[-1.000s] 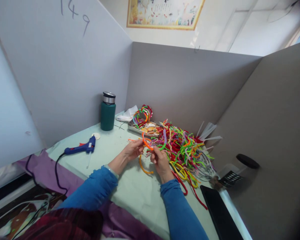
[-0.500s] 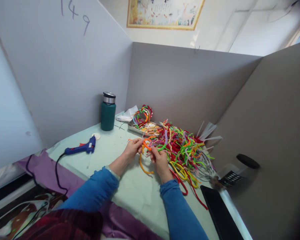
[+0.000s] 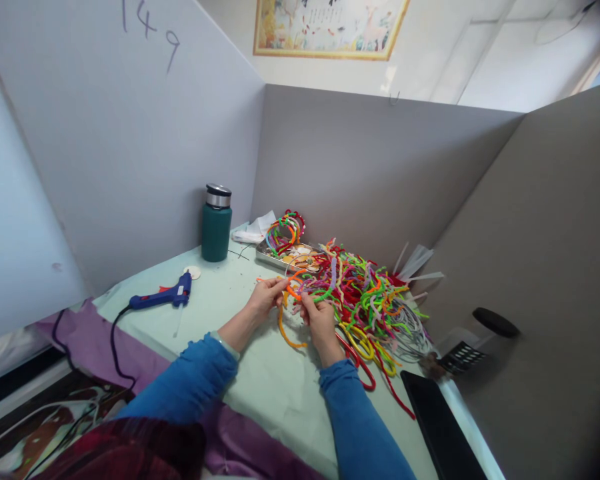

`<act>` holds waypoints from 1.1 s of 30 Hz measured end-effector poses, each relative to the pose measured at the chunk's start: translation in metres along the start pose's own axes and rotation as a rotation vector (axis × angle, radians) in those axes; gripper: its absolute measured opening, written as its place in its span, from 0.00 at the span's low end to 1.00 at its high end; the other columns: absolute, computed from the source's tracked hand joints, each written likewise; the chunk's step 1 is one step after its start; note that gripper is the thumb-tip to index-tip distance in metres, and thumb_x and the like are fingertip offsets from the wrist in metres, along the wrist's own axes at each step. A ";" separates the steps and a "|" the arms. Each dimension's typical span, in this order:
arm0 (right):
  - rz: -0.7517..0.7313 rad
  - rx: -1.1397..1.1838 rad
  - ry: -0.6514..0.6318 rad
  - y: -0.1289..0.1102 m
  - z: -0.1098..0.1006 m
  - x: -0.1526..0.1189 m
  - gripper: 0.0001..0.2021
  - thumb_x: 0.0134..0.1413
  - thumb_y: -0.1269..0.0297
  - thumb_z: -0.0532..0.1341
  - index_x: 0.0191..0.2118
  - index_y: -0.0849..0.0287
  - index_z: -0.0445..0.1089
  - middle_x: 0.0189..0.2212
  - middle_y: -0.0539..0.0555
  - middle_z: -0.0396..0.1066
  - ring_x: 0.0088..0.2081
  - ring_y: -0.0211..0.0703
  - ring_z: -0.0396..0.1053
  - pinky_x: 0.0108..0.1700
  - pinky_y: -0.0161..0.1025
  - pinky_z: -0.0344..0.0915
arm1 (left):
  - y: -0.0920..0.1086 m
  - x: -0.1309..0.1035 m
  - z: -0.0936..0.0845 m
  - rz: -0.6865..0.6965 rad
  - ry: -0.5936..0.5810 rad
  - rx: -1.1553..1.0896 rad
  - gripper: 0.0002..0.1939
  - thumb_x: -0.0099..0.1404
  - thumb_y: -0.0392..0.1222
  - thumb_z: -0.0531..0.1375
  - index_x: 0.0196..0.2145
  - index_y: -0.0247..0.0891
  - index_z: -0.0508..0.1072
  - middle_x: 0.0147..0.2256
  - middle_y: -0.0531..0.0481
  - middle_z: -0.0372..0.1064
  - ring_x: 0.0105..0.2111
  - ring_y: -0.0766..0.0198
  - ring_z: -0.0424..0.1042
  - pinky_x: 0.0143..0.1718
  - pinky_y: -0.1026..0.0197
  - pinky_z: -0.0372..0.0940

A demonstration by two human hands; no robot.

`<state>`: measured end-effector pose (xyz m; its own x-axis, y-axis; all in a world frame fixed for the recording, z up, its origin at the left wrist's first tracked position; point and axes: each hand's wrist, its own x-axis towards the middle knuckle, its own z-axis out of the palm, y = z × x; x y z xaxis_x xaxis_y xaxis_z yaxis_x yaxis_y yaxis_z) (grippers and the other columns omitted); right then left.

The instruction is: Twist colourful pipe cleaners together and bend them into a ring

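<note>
Between both hands is an orange pipe cleaner (image 3: 295, 291), bent and held a little above the table. The fingers of my left hand (image 3: 267, 297) are closed on its left end. My right hand (image 3: 320, 323) pinches it on the other side, where a green and purple pipe cleaner (image 3: 334, 280) sticks out past the fingers; whether the two are joined I cannot tell. Below the hands a yellow-orange pipe cleaner (image 3: 286, 335) hangs or lies in a curve. Beyond the right hand spreads a large heap of mixed-colour pipe cleaners (image 3: 365, 287).
A blue glue gun (image 3: 163, 295) with a black cord lies at left. Behind it stands a green bottle (image 3: 217, 230). A metal tray (image 3: 267, 256) holds colourful rings at the back. On the right are a black flat device (image 3: 445, 427) and a clear container with black lid (image 3: 495, 322). Grey partitions (image 3: 370, 160) enclose the table.
Both hands stay almost in place. The orange pipe cleaner between the fingers has shifted slightly, its loop looking flatter now.
</note>
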<state>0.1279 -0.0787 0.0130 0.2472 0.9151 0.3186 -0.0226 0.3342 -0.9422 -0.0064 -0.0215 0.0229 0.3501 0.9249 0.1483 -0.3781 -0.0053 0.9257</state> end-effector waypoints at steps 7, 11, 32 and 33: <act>-0.091 -0.261 0.039 0.006 -0.001 -0.001 0.22 0.50 0.50 0.59 0.15 0.61 0.64 0.10 0.46 0.58 0.15 0.32 0.54 0.20 0.33 0.52 | -0.002 0.002 -0.001 0.013 0.108 0.050 0.15 0.48 0.49 0.65 0.26 0.34 0.68 0.11 0.59 0.56 0.11 0.75 0.53 0.14 0.68 0.47; -0.264 -0.394 0.022 0.003 0.002 -0.005 0.19 0.52 0.53 0.58 0.18 0.61 0.66 0.15 0.48 0.64 0.20 0.35 0.61 0.27 0.33 0.57 | -0.005 0.003 -0.001 0.022 0.216 0.164 0.13 0.49 0.47 0.63 0.23 0.36 0.65 0.09 0.60 0.54 0.09 0.73 0.52 0.12 0.68 0.43; 0.109 0.204 -0.032 -0.008 -0.009 -0.001 0.20 0.49 0.54 0.59 0.13 0.60 0.61 0.08 0.46 0.56 0.12 0.29 0.48 0.16 0.33 0.41 | 0.005 0.000 -0.001 0.122 -0.080 0.120 0.15 0.55 0.51 0.59 0.32 0.37 0.78 0.36 0.43 0.72 0.40 0.58 0.67 0.37 0.62 0.59; 0.110 0.206 -0.033 -0.008 -0.009 -0.001 0.20 0.49 0.54 0.59 0.13 0.60 0.61 0.08 0.46 0.56 0.12 0.29 0.48 0.16 0.33 0.41 | 0.005 0.000 -0.002 0.129 -0.076 0.135 0.15 0.55 0.51 0.59 0.31 0.36 0.77 0.35 0.43 0.72 0.39 0.58 0.67 0.38 0.62 0.59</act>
<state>0.1364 -0.0841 0.0191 0.2005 0.9542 0.2220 -0.2455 0.2683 -0.9315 -0.0099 -0.0209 0.0269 0.3717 0.8819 0.2899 -0.3074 -0.1777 0.9348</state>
